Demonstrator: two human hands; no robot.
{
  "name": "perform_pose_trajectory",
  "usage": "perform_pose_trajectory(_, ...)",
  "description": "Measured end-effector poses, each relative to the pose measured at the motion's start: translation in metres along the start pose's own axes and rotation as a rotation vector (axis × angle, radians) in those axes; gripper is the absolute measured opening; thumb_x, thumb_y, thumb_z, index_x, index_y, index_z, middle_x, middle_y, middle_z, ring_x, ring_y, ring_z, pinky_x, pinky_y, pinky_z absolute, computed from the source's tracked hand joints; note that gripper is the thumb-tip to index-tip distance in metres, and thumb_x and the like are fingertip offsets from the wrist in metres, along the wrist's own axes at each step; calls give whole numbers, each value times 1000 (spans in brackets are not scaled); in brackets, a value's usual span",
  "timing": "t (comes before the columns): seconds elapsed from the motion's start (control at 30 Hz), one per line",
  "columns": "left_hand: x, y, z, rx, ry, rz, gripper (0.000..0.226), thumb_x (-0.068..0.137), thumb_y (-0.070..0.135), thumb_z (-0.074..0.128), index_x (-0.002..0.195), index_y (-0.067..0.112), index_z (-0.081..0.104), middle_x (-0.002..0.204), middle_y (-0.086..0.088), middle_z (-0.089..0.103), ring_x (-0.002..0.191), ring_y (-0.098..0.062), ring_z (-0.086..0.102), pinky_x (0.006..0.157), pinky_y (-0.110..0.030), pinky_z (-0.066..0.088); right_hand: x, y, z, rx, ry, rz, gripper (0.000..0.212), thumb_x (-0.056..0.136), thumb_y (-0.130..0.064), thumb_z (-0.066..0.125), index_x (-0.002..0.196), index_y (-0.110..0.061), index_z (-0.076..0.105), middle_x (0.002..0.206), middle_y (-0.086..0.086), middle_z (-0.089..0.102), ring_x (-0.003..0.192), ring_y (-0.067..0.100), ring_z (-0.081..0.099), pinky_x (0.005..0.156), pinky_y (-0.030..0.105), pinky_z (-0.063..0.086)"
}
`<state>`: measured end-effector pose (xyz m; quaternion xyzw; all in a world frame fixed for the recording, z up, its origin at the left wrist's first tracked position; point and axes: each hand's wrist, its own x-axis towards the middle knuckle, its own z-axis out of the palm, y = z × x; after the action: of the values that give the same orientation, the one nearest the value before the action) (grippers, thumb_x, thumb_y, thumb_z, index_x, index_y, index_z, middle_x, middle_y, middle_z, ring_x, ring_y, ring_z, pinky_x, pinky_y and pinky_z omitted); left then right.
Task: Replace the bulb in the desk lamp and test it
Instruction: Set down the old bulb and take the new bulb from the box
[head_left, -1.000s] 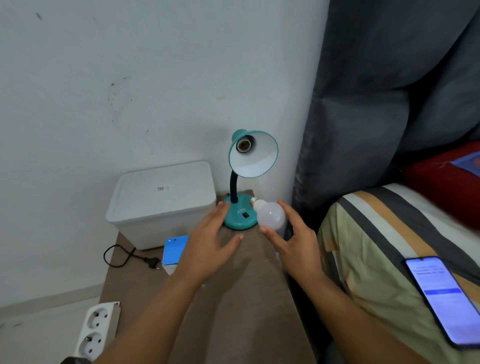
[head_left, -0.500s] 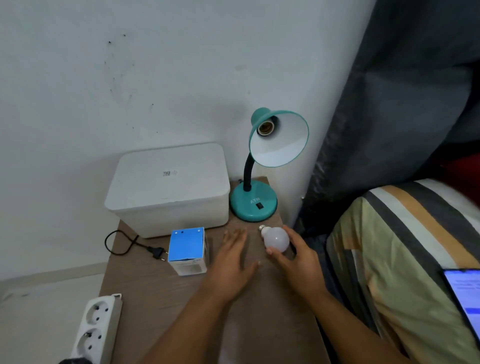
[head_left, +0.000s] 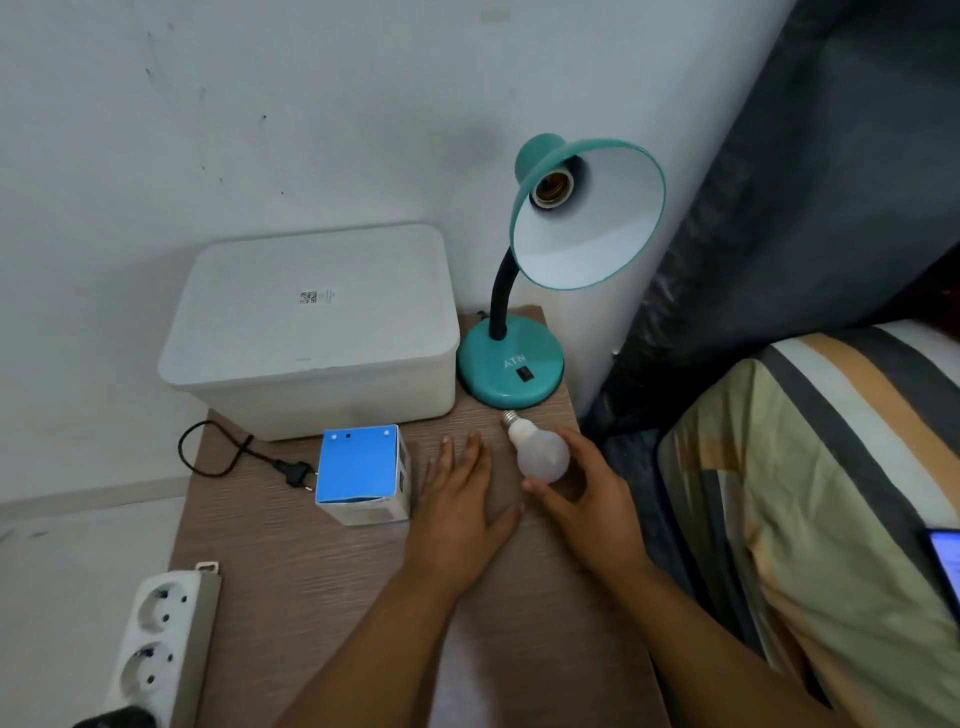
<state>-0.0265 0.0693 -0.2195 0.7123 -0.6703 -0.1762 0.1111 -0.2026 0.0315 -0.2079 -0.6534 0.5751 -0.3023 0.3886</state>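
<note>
A teal desk lamp (head_left: 511, 371) stands at the back of the wooden bedside table (head_left: 322, 582), its shade tilted toward me and its socket (head_left: 550, 188) bare. A white bulb (head_left: 537, 451) lies low over the table in front of the lamp base, screw cap pointing at the base, with my right hand (head_left: 584, 512) curled around it. My left hand (head_left: 457, 512) rests flat and empty on the table just left of the bulb. A blue and white bulb box (head_left: 361, 475) stands left of that hand. The lamp's plug (head_left: 296, 475) lies loose on the table.
A white lidded plastic bin (head_left: 311, 332) fills the table's back left. A white power strip (head_left: 161, 644) lies at the table's front left edge. A striped bed (head_left: 821, 493) with a lit phone (head_left: 948, 566) is on the right, a dark curtain (head_left: 810, 171) behind.
My right hand has brought the bulb down and back from beside the lamp base to just over the table. My left hand has drawn back and flattened. The view has shifted, bringing the box into sight.
</note>
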Motion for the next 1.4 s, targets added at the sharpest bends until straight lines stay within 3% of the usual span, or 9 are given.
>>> perform_pose_trajectory(0.13,0,1,1,1,-12,-9,85,94,69,35,159,19,15,167,5,7,154,-20,-8,124,-38,2,0,-1,0,3,-5,-20,67,79,-42,79,137,-34,49,133,-18,57,122,-3,52,104,28,47)
perform_pose_trajectory(0.37,-15,9,-11,-127,-43,-28,82,96,64,41,159,23,9,167,9,2,153,-15,-10,120,-31,-2,-5,-8,-9,28,-31,-15,73,77,-37,81,138,-40,41,134,-23,49,125,-4,46,99,6,35)
perform_pose_trajectory(0.57,-67,4,-15,-229,-16,3,78,97,53,50,159,27,10,163,17,0,152,-8,-9,121,-25,3,-24,-7,-18,1,-61,-49,83,78,-41,80,148,-36,35,148,-16,45,134,1,42,109,27,39)
perform_pose_trajectory(0.8,-116,-10,-26,-289,37,-72,76,97,47,55,158,26,15,163,15,8,152,-8,1,116,-18,2,-39,-16,-26,-12,-101,-50,91,76,-46,80,149,-42,27,147,-20,39,129,-1,39,103,19,36)
perform_pose_trajectory(0.9,-125,-17,-32,-277,60,-98,76,97,50,54,158,27,16,165,12,11,152,-9,2,116,-19,5,-38,-18,-28,-43,-103,-36,95,74,-53,80,150,-43,24,152,-14,39,134,8,40,110,32,38)
perform_pose_trajectory(1.1,-134,-25,-37,-342,120,-183,74,97,48,55,158,22,22,164,7,19,152,-10,8,115,-20,8,-35,-21,-29,-51,-115,-14,103,64,-68,76,149,-46,23,152,-11,42,136,14,43,110,46,43)
perform_pose_trajectory(1.23,-137,-34,-37,-384,172,-272,75,96,46,58,157,16,26,163,1,24,152,-13,14,116,-21,11,-34,-30,-24,-12,-107,-48,91,74,-42,84,149,-33,32,140,-18,44,126,2,43,101,21,38)
perform_pose_trajectory(1.4,-137,-40,-40,-436,236,-363,80,92,43,64,156,14,26,161,-1,29,150,-17,24,121,-31,22,-35,-39,-20,-30,-103,-59,86,78,-32,83,148,-31,33,126,-28,40,120,-2,38,94,10,34)
